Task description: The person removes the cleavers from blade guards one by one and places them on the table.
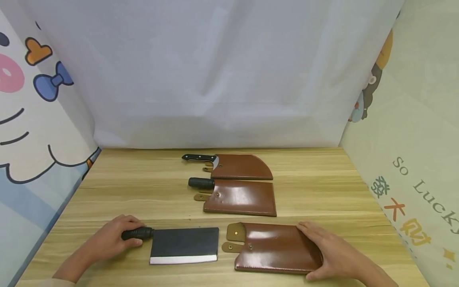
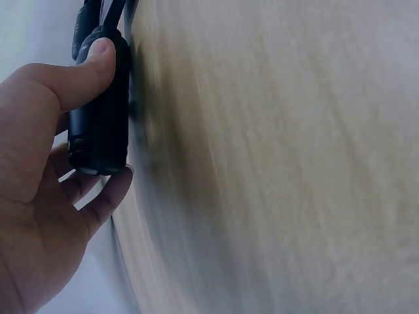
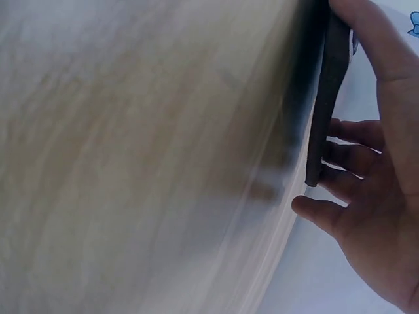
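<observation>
At the front left, my left hand (image 1: 114, 238) holds the black handle (image 2: 99, 124) of a cleaver, with the thumb along one side and the fingers round the other. The cleaver's dark, rectangular blade (image 1: 184, 242) points right, its bright edge towards me. On the right, a brown leather knife sheath (image 1: 277, 247) lies with its two tan snap straps (image 1: 233, 247) facing the blade, a small gap between them. My right hand (image 1: 331, 255) grips the sheath's right end, thumb on the near edge and fingers at the far edge. The right wrist view shows the sheath's dark edge (image 3: 327, 98).
Behind lie two more knives in brown sheaths, the nearer sheath (image 1: 244, 197) squared and the farther sheath (image 1: 242, 166) rounded. Their black handles point left. All rest on a wood-grain table (image 1: 315, 179), with a white cloth (image 1: 215, 79) behind and printed cloths at both sides.
</observation>
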Demonstrator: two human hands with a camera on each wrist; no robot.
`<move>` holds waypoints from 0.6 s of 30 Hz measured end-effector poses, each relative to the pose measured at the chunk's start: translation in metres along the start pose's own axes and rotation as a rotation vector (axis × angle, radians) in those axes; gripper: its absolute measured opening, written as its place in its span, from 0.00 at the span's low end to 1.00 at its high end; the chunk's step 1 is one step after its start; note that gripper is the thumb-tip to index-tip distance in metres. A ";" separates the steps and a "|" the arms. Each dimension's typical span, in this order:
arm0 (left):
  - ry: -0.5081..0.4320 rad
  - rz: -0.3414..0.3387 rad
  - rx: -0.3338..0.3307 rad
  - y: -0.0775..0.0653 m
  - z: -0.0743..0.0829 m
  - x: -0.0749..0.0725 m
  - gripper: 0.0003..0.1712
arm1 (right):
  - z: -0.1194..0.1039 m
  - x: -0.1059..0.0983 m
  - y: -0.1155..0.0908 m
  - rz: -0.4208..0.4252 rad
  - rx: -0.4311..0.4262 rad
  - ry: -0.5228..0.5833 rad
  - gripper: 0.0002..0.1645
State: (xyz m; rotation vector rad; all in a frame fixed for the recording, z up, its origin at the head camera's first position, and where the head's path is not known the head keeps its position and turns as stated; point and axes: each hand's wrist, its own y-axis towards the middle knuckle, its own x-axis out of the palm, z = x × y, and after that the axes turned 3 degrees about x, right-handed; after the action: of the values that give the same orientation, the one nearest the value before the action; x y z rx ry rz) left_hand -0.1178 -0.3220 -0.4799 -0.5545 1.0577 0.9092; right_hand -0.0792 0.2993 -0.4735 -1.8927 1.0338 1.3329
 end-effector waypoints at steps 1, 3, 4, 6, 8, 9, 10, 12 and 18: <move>0.002 -0.006 0.005 0.000 -0.001 0.000 0.27 | 0.001 0.000 0.001 -0.012 0.008 0.006 0.75; 0.003 -0.024 0.006 0.001 -0.002 -0.001 0.27 | 0.001 0.000 0.002 -0.032 0.015 0.013 0.75; 0.001 -0.040 0.004 0.002 -0.002 -0.003 0.28 | 0.001 -0.001 0.003 -0.036 0.011 0.012 0.75; -0.009 -0.075 -0.012 0.005 -0.002 -0.006 0.30 | 0.002 -0.003 0.004 -0.042 0.003 0.018 0.73; -0.030 -0.105 -0.039 0.008 -0.001 -0.010 0.33 | 0.002 -0.009 0.005 -0.038 -0.008 0.027 0.71; -0.038 -0.113 -0.050 0.011 0.000 -0.013 0.34 | 0.002 -0.012 0.007 -0.034 -0.014 0.028 0.69; -0.043 -0.117 -0.057 0.013 0.002 -0.015 0.35 | 0.002 -0.015 0.008 -0.026 -0.019 0.028 0.67; -0.047 -0.102 -0.062 0.020 0.005 -0.019 0.37 | 0.003 -0.020 0.012 -0.009 -0.021 0.020 0.64; 0.006 -0.011 -0.050 0.046 0.018 -0.024 0.37 | 0.005 -0.033 0.030 0.069 -0.063 -0.036 0.61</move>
State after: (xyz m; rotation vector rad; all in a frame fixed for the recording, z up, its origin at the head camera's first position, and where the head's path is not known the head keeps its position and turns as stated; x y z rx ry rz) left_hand -0.1529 -0.2923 -0.4499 -0.6041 1.0387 0.9268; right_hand -0.1138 0.2964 -0.4452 -1.8869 1.0594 1.4499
